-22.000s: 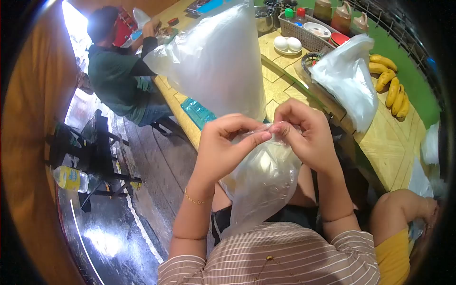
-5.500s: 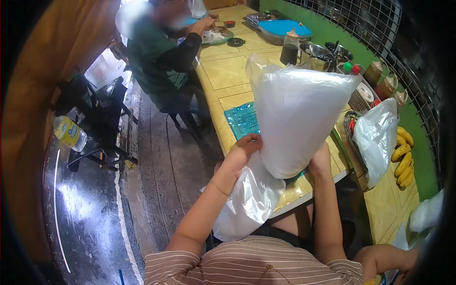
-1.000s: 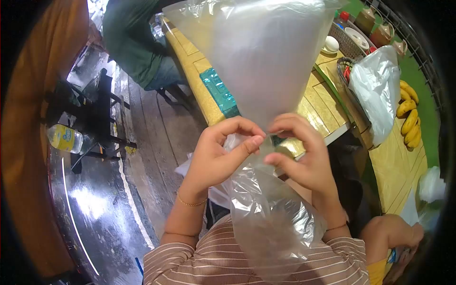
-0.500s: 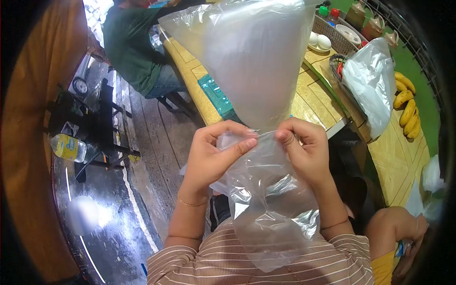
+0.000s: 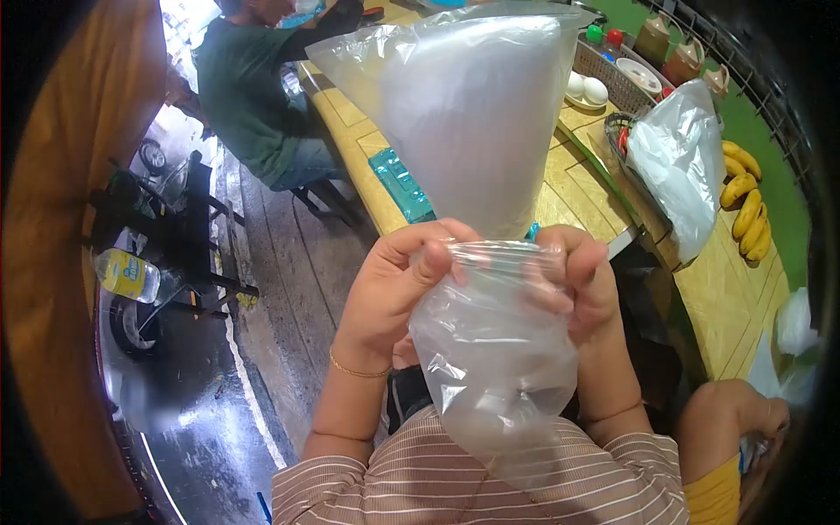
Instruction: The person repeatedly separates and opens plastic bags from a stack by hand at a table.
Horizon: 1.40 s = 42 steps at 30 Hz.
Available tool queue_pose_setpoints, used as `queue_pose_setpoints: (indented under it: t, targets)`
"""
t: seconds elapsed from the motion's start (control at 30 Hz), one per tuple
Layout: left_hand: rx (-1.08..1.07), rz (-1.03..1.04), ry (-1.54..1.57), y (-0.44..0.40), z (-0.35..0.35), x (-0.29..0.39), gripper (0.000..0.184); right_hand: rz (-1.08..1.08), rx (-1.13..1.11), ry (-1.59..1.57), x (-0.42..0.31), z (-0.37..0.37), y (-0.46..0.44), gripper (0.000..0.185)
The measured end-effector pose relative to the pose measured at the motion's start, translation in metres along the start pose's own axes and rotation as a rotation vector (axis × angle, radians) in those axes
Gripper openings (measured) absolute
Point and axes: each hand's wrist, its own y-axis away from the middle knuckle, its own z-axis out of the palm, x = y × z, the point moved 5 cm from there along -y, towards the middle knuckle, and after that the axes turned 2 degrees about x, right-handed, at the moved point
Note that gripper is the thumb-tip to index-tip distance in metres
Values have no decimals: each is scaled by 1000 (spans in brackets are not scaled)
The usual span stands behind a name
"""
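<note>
"Holding the rim of a clear plastic bag (image 5: 499, 350), the left hand (image 5: 398, 271) pinches thumb against fingers; the bag hangs below the grip, before a striped shirt (image 5: 394, 468)."

"And the right hand (image 5: 595, 284)?"

"At the rim's other end, fingers showing through the film, thumb raised. Whether it is clamped on the plastic, I cannot tell."

"Which step is this?"

"Handling the bag's mouth, it appears, with the rim drawn across between the hands. Any next move seems to call for a firm left pinch and a surer right-hand purchase, since thin film looks apt to slip or cling."

"What lies around?"

"Just beyond the grip, a large translucent plastic bundle (image 5: 472, 122) rises against the table (image 5: 582, 188), a teal packet (image 5: 399, 185) to its left. Farther off, right of the grip, are white eggs (image 5: 594, 91) and bananas (image 5: 748, 223); beyond it, leftward, sits a person in dark green (image 5: 249, 105)."
</note>
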Motion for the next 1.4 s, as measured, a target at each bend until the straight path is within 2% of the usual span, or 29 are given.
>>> queue_pose_setpoints:
  t: [0.03, 0.1, 0.17, 0.23, 0.27, 0.3, 0.37, 0.43, 0.5, 0.57, 0.6, 0.63, 0.67, 0.7, 0.73, 0.77, 0.8, 0.87, 0.9, 0.97, 1.03, 1.1, 1.13, 1.2, 1.23, 1.27, 1.3, 1.37, 1.4]
  targets:
    - [-2, 6, -1, 0, -1, 1, 31, -1, -5, 4, -7, 1, 0, 37]
    - [-139, 21, 106, 0, 0, 6, 33, 267, -128, 397, -10, 11, 1, 28]
    - [-176, -35, 112, 2, -2, 8, 33, 336, -131, 560, -18, 6, -2, 20]
    - [-215, -91, 120, 2, -4, 13, 33, 5, -383, 709, -37, 3, -5, 21]
    - [-197, -115, -60, 1, -8, 15, 33, -115, -253, 583, -50, 0, -4, 28]
    - [-176, -137, -239, 0, -12, 15, 34, -117, -253, 589, -52, 0, -7, 28]
    - [-167, -96, -247, 0, -16, 14, 33, -443, -234, 178, -77, 0, -14, 31]
    - [-156, -54, -257, -5, -22, 13, 32, -358, -127, 166, -97, -1, -15, 34]
    - [-226, 206, 47, -17, -23, 29, 28, -376, -176, 204, -103, 5, -29, 31]
    - [-273, 225, 316, -33, -23, 47, 27, -530, 58, 293, -114, 11, -43, 28]
    - [-208, 159, 399, -45, -23, 56, 28, -606, 177, 337, -120, 14, -49, 28]
    - [-143, 92, 482, -57, -22, 63, 29, -612, 103, 419, -127, 15, -58, 29]
    - [-145, 95, 482, -68, -19, 70, 29, -622, 28, 500, -133, 15, -66, 31]
    - [-185, 3, 522, -79, -15, 72, 29, -636, -48, 575, -137, 23, -75, 32]
    - [-225, -92, 561, -86, -11, 72, 30, -534, 147, 642, -138, 21, -83, 33]
    - [-227, -90, 560, -92, -15, 70, 30, -482, 138, 664, -135, 7, -89, 33]
    - [-352, -133, 568, -96, -18, 63, 30, -430, 129, 686, -132, -7, -95, 34]
    - [-325, -222, 567, -100, -33, 41, 30, -299, 175, 627, -116, -41, -102, 34]
    - [-90, -241, 468, -105, -52, 25, 31, -221, 231, 546, -103, -61, -103, 33]
    - [4, -346, 489, -101, -74, -6, 33, -60, 344, 380, -77, -95, -99, 33]
    - [-2, -389, 541, -89, -73, -22, 32, 108, 457, 205, -55, -112, -89, 32]
    - [60, -422, 639, -75, -77, -43, 31, 160, 480, 140, -36, -108, -76, 30]
    - [-3, -454, 649, -72, -100, -71, 30, 209, 499, 74, -26, -108, -70, 27]
    - [-57, -489, 660, -63, -115, -97, 30, 257, 453, -66, 2, -159, -58, 26]
    - [33, -524, 709, -59, -108, -104, 29, 290, 401, -197, 14, -173, -53, 24]
    - [119, -556, 758, -57, -103, -108, 29, 274, 655, -26, 6, -130, -44, 23]
    - [117, -559, 759, -58, -99, -107, 29, 273, 658, -26, 9, -140, -43, 23]
    - [256, -498, 585, -56, -100, -107, 28, 256, 480, -7, 14, -158, -38, 25]
    - [256, -503, 588, -50, -96, -104, 28, 257, 486, -7, 14, -163, -33, 25]
